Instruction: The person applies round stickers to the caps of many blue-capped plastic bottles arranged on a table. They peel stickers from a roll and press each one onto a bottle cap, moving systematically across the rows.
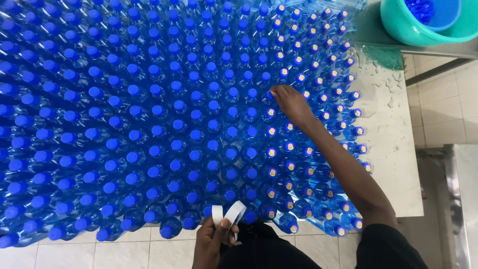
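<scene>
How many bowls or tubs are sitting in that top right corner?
2: a green tub on the ledge at top right, and a blue bowl nested inside it, holding blue caps. Both are cut off by the frame edge.

- A white label strip (228, 214), curled into loops, sits at about 6 o'clock in the frame, held in the left hand (213, 241).
- Small round stickers (290, 146), yellow with darker centres, mark the blue caps of the bottles in the columns from 12 to 5 o'clock; the right hand (291, 104) touches a cap at their left edge.
- The caps toward 9 o'clock show plain blue.
</scene>
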